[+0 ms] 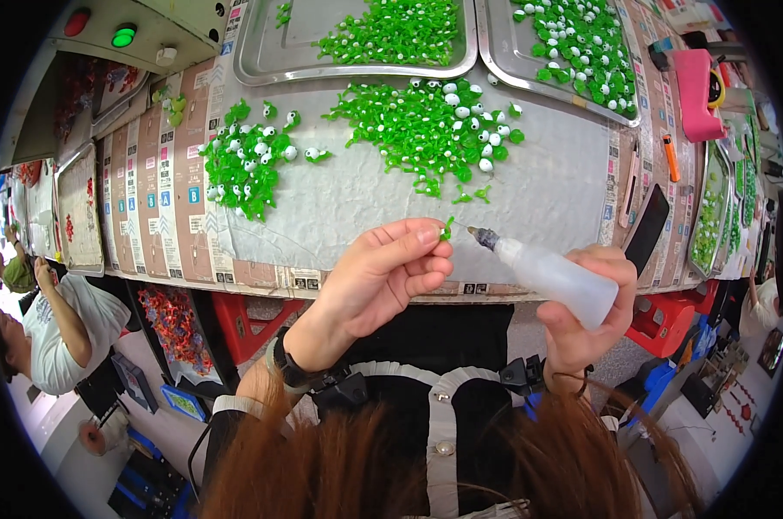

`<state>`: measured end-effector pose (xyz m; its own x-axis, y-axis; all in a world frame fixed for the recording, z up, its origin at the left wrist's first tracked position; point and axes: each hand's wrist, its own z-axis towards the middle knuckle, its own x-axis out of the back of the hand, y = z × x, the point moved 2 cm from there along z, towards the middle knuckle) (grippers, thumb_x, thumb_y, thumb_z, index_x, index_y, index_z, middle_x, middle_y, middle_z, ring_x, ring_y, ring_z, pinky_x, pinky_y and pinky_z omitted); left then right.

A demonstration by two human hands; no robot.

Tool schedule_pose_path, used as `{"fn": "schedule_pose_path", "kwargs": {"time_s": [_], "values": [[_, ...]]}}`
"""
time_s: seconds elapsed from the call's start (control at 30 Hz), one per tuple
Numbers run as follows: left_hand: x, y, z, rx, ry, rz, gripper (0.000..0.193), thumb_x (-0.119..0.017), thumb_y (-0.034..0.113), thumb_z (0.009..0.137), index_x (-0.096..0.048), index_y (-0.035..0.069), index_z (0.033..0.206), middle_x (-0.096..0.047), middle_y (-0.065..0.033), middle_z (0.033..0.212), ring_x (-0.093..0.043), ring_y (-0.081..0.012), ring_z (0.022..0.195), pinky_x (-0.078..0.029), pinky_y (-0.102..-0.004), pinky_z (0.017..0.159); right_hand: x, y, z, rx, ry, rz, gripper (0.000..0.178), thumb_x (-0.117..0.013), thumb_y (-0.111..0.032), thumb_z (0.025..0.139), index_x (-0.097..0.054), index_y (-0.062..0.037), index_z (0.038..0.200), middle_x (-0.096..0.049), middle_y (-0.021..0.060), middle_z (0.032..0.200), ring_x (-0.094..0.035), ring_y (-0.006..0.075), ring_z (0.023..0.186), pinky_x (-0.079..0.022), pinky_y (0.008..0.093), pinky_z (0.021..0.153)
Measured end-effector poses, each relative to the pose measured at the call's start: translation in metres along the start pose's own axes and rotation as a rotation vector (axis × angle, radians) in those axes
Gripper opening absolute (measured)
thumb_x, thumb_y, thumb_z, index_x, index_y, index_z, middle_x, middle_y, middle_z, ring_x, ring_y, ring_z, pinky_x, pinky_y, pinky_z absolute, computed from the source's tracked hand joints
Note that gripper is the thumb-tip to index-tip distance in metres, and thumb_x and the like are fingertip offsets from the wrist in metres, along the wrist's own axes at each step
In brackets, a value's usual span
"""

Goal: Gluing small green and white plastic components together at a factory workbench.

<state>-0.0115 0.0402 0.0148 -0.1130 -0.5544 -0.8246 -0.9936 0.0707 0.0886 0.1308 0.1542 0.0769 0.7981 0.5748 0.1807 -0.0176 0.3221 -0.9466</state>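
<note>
Between the thumb and fingers of my left hand (378, 272) is a small green plastic piece (447, 229), held just above the near edge of the table. My right hand (600, 303) grips a translucent white squeeze bottle (551, 275), tilted so its thin needle tip faces the green piece. The tip is close to the piece; whether they touch, I cannot tell. Beyond my hands lies a heap of loose green pieces (391, 130), with white eyeball-like beads at its right side. A smaller pile of green pieces with white beads on them (244, 173) lies to the left.
Two metal trays, the left tray (262, 73) and the right tray (573, 99), hold more green parts at the back. To the right lie a dark phone (644, 229), an orange cutter (671, 157) and a pink tape dispenser (699, 95). Another person (71, 329) sits at far left.
</note>
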Motion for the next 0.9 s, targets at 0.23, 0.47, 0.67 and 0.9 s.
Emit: {"fn": "schedule_pose_path", "kwargs": {"time_s": [0.23, 0.47, 0.67, 0.9], "values": [[-0.003, 0.0, 0.0, -0.004, -0.012, 0.027, 0.013, -0.048, 0.007, 0.079, -0.05, 0.0, 0.09, -0.056, -0.0088, 0.08, -0.057, -0.0142, 0.07, -0.05, -0.022, 0.062, 0.003, -0.001, 0.0, -0.002, 0.031, 0.002, 0.048, -0.075, -0.019, 0.054, -0.046, -0.0018, 0.088, -0.047, 0.0073, 0.077, -0.045, 0.0125, 0.066, -0.037, 0.021, 0.058], [-0.009, 0.004, -0.002, -0.239, 0.052, 0.234, 0.012, -0.048, 0.001, 0.077, -0.048, 0.001, 0.09, -0.054, -0.0112, 0.085, -0.055, -0.017, 0.078, -0.049, -0.0234, 0.066, 0.004, -0.001, -0.002, -0.072, 0.11, 0.106, 0.045, -0.074, -0.02, 0.055, -0.045, -0.0025, 0.085, -0.046, 0.0068, 0.076, -0.044, 0.0126, 0.066, -0.037, 0.0213, 0.058], [-0.011, 0.004, -0.004, -0.255, 0.057, 0.235, 0.012, -0.048, 0.001, 0.077, -0.048, 0.001, 0.09, -0.054, -0.0116, 0.086, -0.056, -0.0177, 0.079, -0.049, -0.0239, 0.066, 0.005, 0.0, -0.002, -0.074, 0.054, 0.07, 0.044, -0.074, -0.018, 0.056, -0.045, -0.0025, 0.085, -0.046, 0.0066, 0.075, -0.043, 0.0126, 0.067, -0.037, 0.0217, 0.059], [-0.01, 0.003, -0.003, -0.243, 0.037, 0.213, 0.013, -0.048, 0.001, 0.078, -0.048, 0.0, 0.09, -0.054, -0.0118, 0.086, -0.056, -0.0182, 0.079, -0.049, -0.0244, 0.067, 0.002, -0.004, -0.002, -0.079, 0.053, 0.091, 0.044, -0.074, -0.017, 0.056, -0.045, -0.0023, 0.086, -0.046, 0.0064, 0.076, -0.043, 0.0124, 0.067, -0.037, 0.0213, 0.06]]}}
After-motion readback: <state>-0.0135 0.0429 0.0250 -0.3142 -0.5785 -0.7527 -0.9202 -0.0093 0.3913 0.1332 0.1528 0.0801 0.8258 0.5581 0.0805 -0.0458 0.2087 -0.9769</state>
